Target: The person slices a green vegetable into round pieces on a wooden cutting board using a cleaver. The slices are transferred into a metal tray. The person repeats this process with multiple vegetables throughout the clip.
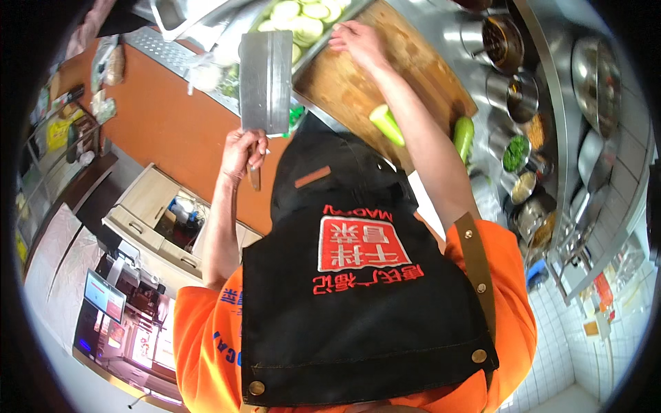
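My left hand grips the wooden handle of a Chinese cleaver, whose broad steel blade points away from me, left of the cutting board. My right hand is over the far left part of the wooden cutting board, fingers loosely bent, with nothing visible in them. Just beside its fingertips is a metal tray of pale green zucchini slices. A cut piece of zucchini lies on the board, partly behind my right forearm. Another zucchini sits by the board's right edge.
Along the right stand several steel containers, one holding chopped green herbs. A metal shelf edge and large steel bowls lie beyond. An orange-brown surface stretches left, near wooden drawers. Part of another person's sleeve shows far left.
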